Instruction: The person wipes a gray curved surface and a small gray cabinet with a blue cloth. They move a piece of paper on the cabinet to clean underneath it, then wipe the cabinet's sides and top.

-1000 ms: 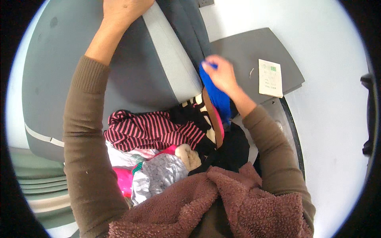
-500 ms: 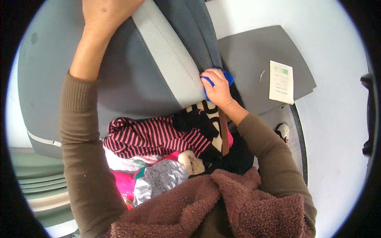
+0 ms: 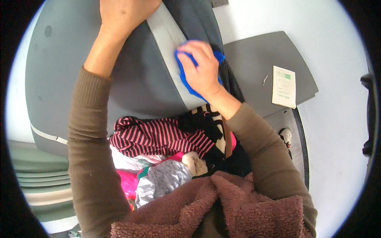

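My right hand (image 3: pixel 201 70) is closed over a bright blue cloth (image 3: pixel 185 81), pressed on the pale grey band (image 3: pixel 162 33) of a large dark grey seat back (image 3: pixel 133 73). Some of the cloth spreads out past my fingers on both sides; the hand is slightly blurred. At the upper edge of the picture, my left hand (image 3: pixel 127 18) rests against the grey seat back, its fingers mostly cut off. Just below lies a pile of clothes, with a pink-and-black striped garment (image 3: pixel 152 137) on top and a shiny silver-grey one (image 3: pixel 162 179) nearer me.
To the right, a grey panel (image 3: pixel 242 53) holds a folded printed paper (image 3: pixel 283 87) and a thin pale scrap (image 3: pixel 265 81). A light-coloured shoe (image 3: pixel 286 137) shows below it. Stacked greenish, ridged surfaces (image 3: pixel 41 178) stand at the left. A brown fleecy garment (image 3: pixel 170 206) covers my front.
My right hand has slid the blue cloth leftward and a little away from me, from the band's right edge onto the band. My left hand stays at the top. The whole view has shifted slightly.
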Available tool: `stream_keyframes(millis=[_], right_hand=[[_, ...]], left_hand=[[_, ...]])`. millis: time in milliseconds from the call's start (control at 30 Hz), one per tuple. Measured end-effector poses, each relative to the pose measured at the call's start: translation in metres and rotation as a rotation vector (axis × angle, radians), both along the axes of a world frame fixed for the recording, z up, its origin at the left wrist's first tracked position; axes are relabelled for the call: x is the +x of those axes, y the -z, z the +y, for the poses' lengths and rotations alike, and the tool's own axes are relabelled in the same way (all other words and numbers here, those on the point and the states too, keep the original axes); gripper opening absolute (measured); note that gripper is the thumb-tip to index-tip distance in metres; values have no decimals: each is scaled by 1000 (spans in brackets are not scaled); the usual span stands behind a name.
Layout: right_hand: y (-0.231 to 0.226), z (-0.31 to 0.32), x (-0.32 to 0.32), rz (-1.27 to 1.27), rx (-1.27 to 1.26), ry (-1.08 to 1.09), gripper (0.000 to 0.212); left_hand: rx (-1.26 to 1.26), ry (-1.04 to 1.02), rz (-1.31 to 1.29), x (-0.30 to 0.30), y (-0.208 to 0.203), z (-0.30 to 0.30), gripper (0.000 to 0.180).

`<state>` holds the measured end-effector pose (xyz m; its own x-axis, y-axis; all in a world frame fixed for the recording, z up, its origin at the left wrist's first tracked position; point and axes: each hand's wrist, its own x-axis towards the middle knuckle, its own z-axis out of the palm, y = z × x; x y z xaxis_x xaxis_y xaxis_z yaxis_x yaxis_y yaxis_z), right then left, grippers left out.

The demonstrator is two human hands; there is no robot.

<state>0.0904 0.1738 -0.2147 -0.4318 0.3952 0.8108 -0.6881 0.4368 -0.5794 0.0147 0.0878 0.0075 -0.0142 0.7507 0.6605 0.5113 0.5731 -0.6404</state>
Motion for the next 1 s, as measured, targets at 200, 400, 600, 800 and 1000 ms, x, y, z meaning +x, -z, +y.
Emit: stream_keyframes(millis=[200, 400, 600, 800, 1000], right_hand=[[96, 21, 60, -523, 41, -116, 14], [63, 48, 75, -582, -64, -222, 20], [18, 47, 46, -321, 22, -302, 32], [18, 44, 29, -339, 87, -327, 33], [26, 48, 23, -346, 141, -326, 33]], left_hand=[[-61, -19, -70, 8, -5, 3, 47], [-619, 279, -265, 32, 22, -12, 21], [-756, 234, -375, 17, 34, -22, 10], [-692, 272, -368, 12, 36, -18, 11], [-657, 312, -342, 11, 40, -19, 11]])
